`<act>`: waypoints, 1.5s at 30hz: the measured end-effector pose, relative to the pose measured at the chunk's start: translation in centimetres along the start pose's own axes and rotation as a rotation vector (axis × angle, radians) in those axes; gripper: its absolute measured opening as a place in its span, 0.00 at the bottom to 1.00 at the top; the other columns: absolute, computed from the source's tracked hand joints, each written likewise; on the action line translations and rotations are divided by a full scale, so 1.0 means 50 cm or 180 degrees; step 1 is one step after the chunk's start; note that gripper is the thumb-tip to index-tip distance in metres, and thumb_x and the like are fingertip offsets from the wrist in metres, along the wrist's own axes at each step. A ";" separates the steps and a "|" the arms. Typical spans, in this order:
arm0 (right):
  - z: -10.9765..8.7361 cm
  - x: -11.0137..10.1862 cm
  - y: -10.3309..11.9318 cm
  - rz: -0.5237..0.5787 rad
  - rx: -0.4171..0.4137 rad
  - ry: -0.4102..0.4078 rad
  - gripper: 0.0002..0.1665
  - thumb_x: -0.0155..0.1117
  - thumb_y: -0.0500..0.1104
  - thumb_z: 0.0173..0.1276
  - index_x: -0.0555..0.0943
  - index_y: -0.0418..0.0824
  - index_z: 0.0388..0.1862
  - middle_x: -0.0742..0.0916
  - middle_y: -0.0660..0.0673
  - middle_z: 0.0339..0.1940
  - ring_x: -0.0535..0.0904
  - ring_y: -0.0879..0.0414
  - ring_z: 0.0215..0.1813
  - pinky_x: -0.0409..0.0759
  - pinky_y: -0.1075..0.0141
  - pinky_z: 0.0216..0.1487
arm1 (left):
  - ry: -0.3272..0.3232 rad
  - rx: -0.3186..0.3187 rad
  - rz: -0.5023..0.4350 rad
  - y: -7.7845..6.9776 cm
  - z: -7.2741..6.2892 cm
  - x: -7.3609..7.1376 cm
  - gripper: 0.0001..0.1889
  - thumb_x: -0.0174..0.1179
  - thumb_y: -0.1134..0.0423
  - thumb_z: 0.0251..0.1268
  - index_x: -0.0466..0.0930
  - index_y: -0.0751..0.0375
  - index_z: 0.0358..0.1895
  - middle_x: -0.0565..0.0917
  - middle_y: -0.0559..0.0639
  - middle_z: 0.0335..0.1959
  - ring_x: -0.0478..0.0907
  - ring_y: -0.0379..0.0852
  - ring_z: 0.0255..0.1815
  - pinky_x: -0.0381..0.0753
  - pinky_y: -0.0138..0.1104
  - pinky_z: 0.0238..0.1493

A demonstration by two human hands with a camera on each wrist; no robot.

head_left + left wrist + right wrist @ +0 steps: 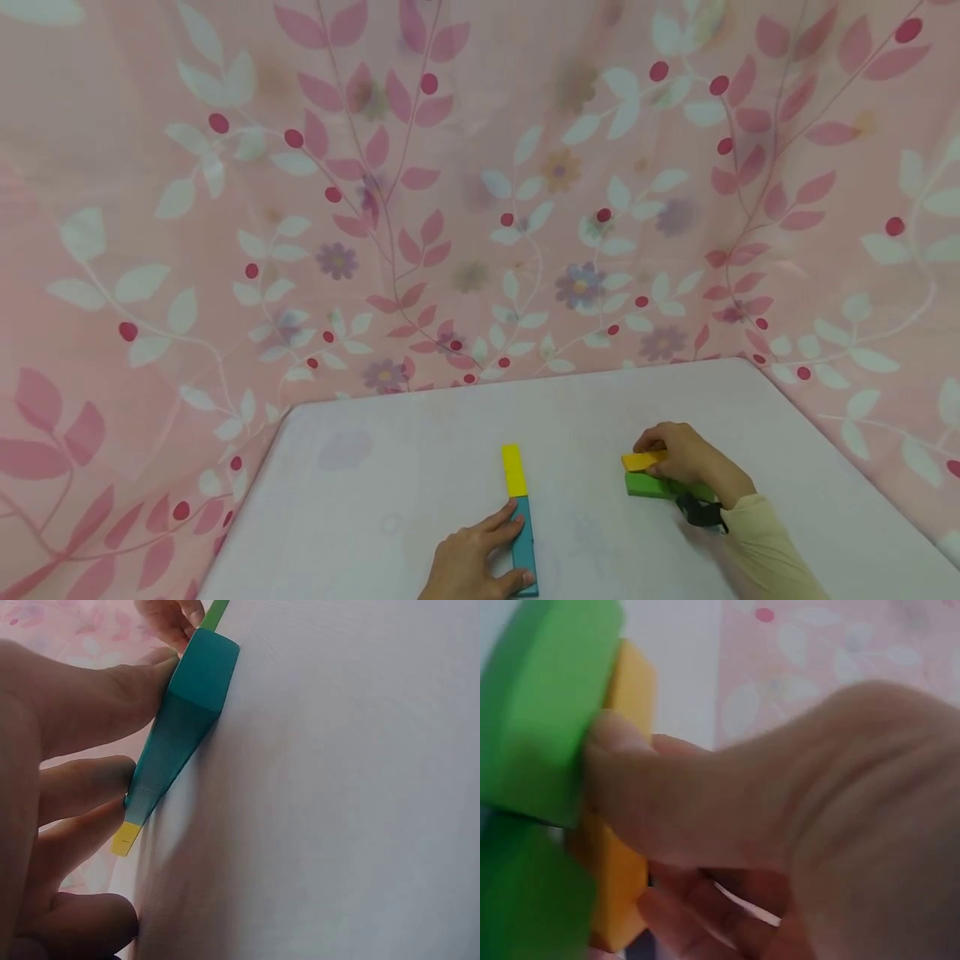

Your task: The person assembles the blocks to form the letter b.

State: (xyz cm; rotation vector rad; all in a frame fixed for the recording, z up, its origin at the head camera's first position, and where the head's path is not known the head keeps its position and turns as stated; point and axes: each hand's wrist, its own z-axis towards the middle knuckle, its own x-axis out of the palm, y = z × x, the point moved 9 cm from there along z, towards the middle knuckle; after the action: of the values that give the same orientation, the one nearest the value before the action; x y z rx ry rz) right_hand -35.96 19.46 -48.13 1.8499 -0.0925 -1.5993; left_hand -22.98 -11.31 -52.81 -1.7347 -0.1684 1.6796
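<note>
On the white table lies a row of flat blocks, a yellow block (513, 469) at its far end and a longer teal section (524, 546) nearer. My left hand (472, 558) rests on the teal part, thumb at its near end and fingertips farther along; the left wrist view shows the thumb and fingers touching the teal block (199, 675). My right hand (686, 458) pinches an orange block (642, 461) between thumb and fingers. Directly beside it are green blocks (647, 485), partly hidden by the hand; two green pieces (544, 712) fill the left of the right wrist view.
The white table (352, 500) reaches back to a pink curtain (450, 208) printed with leaves and flowers, which also hangs along both sides. A black strap with a small device (699, 510) sits at the right wrist, by the pale sleeve (772, 542).
</note>
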 end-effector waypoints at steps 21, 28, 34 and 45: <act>0.043 0.011 0.024 -0.0132 0.0190 -0.0466 0.12 0.80 0.36 0.60 0.93 0.38 0.44 0.93 0.44 0.43 0.87 0.49 0.45 0.86 0.45 0.53 | -0.0093 0.0072 0.0025 0.002 -0.002 -0.004 0.37 0.72 0.32 0.60 0.82 0.45 0.70 0.77 0.40 0.76 0.85 0.50 0.66 0.88 0.38 0.46; 0.108 0.035 0.037 -0.0250 0.0405 -0.0516 0.14 0.84 0.46 0.59 0.93 0.44 0.42 0.92 0.51 0.35 0.84 0.55 0.39 0.81 0.56 0.43 | -0.0097 0.0017 -0.0017 0.005 0.001 -0.007 0.37 0.73 0.32 0.59 0.83 0.45 0.70 0.76 0.39 0.76 0.84 0.49 0.67 0.89 0.40 0.50; 0.156 0.062 0.067 -0.0298 0.0437 -0.0474 0.23 0.83 0.50 0.60 0.91 0.41 0.51 0.91 0.48 0.36 0.83 0.54 0.37 0.79 0.57 0.39 | -0.0039 -0.0009 -0.0018 0.007 0.004 -0.001 0.38 0.71 0.30 0.59 0.82 0.43 0.70 0.76 0.37 0.76 0.83 0.49 0.68 0.89 0.42 0.51; 0.196 0.103 0.110 -0.0400 0.0369 -0.0436 0.38 0.77 0.53 0.69 0.77 0.43 0.75 0.91 0.38 0.47 0.84 0.45 0.43 0.86 0.43 0.51 | 0.0062 -0.0099 -0.0017 0.001 0.001 0.001 0.38 0.73 0.31 0.58 0.82 0.42 0.71 0.75 0.36 0.76 0.82 0.47 0.69 0.89 0.45 0.53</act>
State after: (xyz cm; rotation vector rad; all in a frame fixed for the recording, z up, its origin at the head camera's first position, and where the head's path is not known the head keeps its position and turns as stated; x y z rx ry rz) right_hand -41.50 8.50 -49.75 1.8632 -0.1343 -1.8421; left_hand -23.03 -11.32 -52.87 -1.7713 -0.1910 1.6638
